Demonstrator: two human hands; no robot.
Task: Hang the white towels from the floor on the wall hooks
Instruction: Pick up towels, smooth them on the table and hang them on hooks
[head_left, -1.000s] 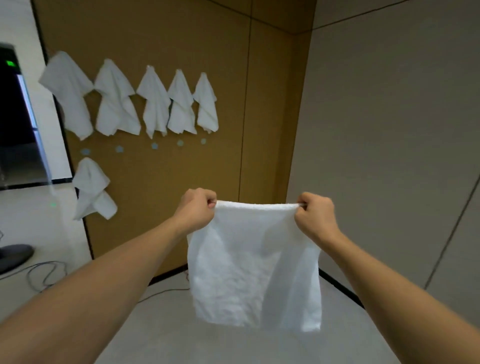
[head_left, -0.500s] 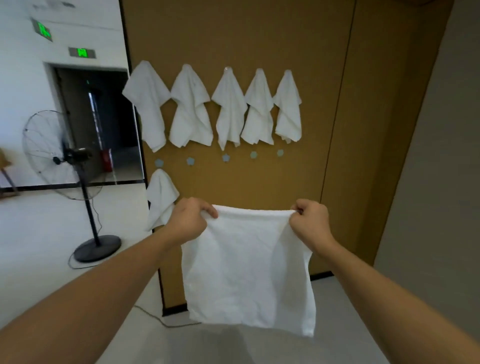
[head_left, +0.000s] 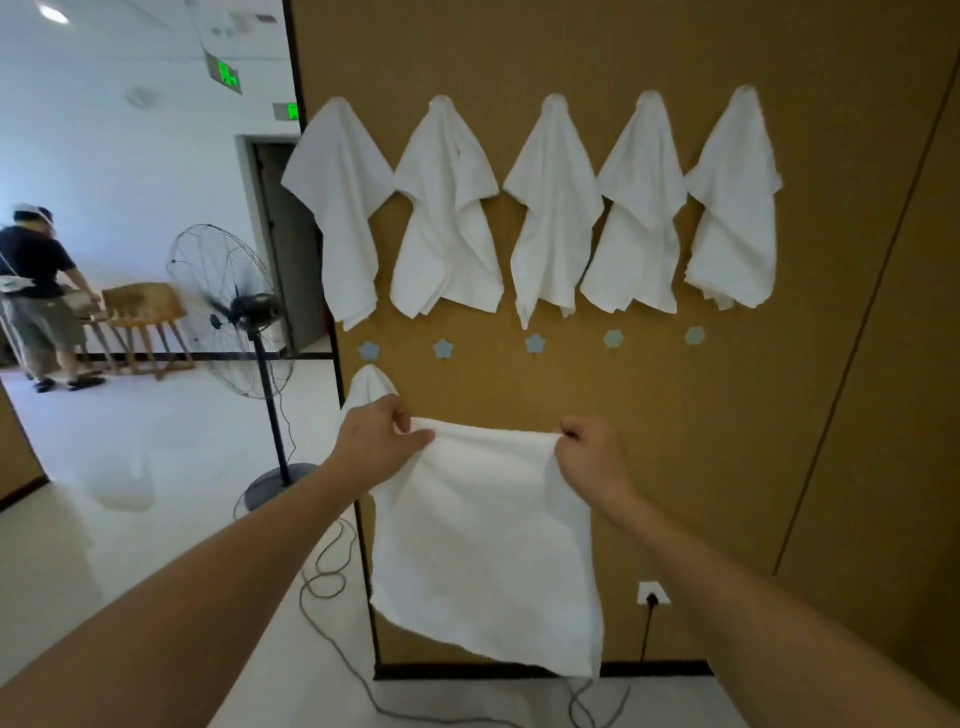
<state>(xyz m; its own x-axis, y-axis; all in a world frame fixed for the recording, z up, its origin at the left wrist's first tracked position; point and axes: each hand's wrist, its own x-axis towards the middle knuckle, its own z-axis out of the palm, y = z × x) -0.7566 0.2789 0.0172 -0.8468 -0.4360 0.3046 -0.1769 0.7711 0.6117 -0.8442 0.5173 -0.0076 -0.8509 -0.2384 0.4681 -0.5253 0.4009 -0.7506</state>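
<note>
A white towel (head_left: 485, 545) was held spread out in front of the brown wall (head_left: 649, 467), w/ the top edge stretched between both hands. The left hand (head_left: 376, 439) was closed on the top left corner, thumb and fingers pinching the cloth; the right hand (head_left: 589, 457) was curled round the top right corner, knuckles up. The towel hung down flat from that edge, its lower corner reaching approx. the dark skirting at the wall's foot. Five hung towels (head_left: 556, 208) were seen in a row on the top hooks, each draped from a point, just beside one another. Below them a row of five pale blue flower-shaped hooks (head_left: 535, 344) was bare. A sixth hung towel (head_left: 366, 387) was seen at the left end of a lower row, partly hidden behind the left hand. A white wall socket (head_left: 652, 592) w/ a black plug was set low on the wall, right of the held towel; a cable (head_left: 332, 582) was looped on the pale floor near the wall's edge. A standing fan (head_left: 234, 312) was placed left of the wall, and further back a person (head_left: 36, 291) was seen beside a wooden chair (head_left: 145, 312). Green exit signs (head_left: 224, 74) were lit near the ceiling.
</note>
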